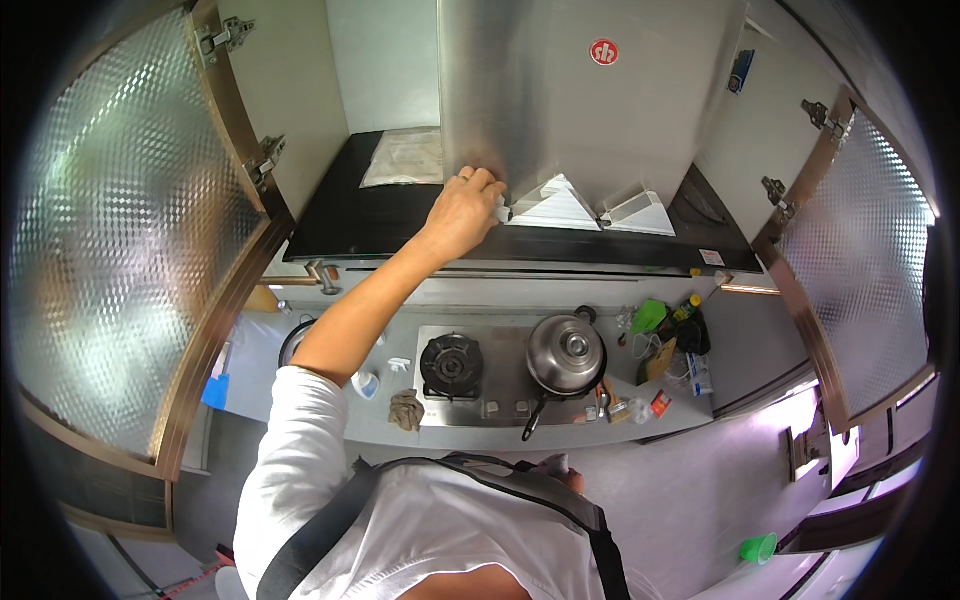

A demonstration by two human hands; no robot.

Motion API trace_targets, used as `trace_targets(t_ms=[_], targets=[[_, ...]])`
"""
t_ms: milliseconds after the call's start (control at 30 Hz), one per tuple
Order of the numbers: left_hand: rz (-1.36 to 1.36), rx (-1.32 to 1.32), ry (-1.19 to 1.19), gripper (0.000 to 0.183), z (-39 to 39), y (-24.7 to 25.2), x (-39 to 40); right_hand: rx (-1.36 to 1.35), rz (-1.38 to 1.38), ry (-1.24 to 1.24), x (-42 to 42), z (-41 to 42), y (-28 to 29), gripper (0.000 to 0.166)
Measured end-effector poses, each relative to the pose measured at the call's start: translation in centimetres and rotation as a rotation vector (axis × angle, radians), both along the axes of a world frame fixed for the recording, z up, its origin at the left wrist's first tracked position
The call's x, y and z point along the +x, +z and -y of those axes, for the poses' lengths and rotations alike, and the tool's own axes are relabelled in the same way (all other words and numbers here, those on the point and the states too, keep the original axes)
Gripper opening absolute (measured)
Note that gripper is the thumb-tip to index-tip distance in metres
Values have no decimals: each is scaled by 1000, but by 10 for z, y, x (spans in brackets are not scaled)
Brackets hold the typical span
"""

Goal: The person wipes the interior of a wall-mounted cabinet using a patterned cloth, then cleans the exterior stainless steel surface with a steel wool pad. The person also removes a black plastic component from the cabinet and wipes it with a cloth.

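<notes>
My left hand (465, 212) reaches up onto the black top of the range hood (375, 225), against the base of its stainless steel chimney cover (585, 127). Its fingers are bent around a small white piece (504, 214), mostly hidden by the hand. Just right of it stand two white, ribbed triangular pieces, one larger (559, 210) and one smaller (643, 216), along the chimney's foot. Low in front of my body, my right hand (575, 481) is partly hidden by my clothing and strap. It holds a bunched greyish cloth (555, 465).
Cabinet doors with textured glass hang open at left (127, 247) and right (862, 262). A flat plastic packet (405, 157) lies on the hood. Below, a gas stove (480, 411) carries a lidded pan (564, 352). A rag (406, 409) and spray bottle (365, 385) lie beside it.
</notes>
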State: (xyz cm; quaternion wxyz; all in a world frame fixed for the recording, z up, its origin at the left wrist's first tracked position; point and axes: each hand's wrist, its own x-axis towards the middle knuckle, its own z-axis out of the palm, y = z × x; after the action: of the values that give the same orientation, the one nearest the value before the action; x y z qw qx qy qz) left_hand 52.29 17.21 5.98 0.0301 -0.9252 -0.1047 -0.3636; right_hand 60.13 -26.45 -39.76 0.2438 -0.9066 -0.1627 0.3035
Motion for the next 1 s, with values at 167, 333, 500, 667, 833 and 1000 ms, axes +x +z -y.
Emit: trace_targets(t_ms=[167,333,500,667,833,1000], targets=[[15,-99,21,45,1,4,4,29,-61,-66,3,11,-53,51],[-23,-82,65,37,-4,2,2,10,11,49,1,-6,-8,51],[114,-62,19,33,-4,9,-11,102,178,219,5,-23,43,49],[396,-457,34,30,-3,23,-59,423,-217,309,33,-69,211,41],[608,-589,45,32,19,3,-108,785,56,688,15,-118,422,45],[776,-711,77,31,38,-26,-153,925,981,765,-24,-198,533,47]])
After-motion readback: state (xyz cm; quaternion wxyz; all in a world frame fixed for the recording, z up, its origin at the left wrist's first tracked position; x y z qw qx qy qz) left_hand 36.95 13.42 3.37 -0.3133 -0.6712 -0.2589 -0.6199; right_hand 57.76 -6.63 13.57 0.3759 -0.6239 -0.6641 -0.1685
